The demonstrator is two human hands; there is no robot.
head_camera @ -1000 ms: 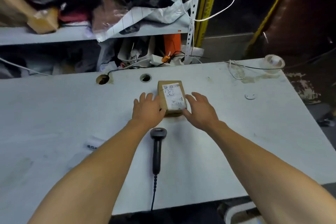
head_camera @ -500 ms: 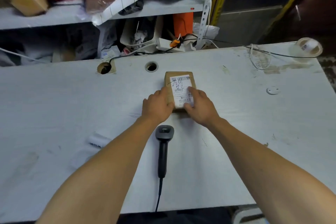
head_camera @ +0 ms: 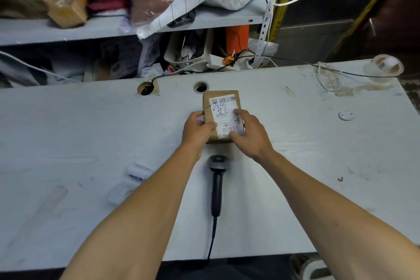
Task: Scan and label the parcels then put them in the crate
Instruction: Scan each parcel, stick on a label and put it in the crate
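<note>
A small brown cardboard parcel (head_camera: 221,103) with a white shipping label on top lies on the white table (head_camera: 306,143), just in front of a round cable hole. My left hand (head_camera: 196,129) grips its near left edge, thumb over the label. My right hand (head_camera: 251,135) grips the near right side, fingers curled onto the label. A black handheld barcode scanner (head_camera: 217,179) lies on the table just behind my hands, its cable running off the near edge. No crate is in view.
A roll of clear tape (head_camera: 385,67) sits at the far right corner, beside a loose cable (head_camera: 329,77). A white label roll (head_camera: 138,171) lies left of my left forearm. Cluttered shelves (head_camera: 113,27) with bags and boxes stand behind the table. Two cable holes (head_camera: 145,88) lie near the back edge.
Both hands have closed in from beside the parcel onto its near edges and label. The camera has tilted, so the table appears lower in view.
</note>
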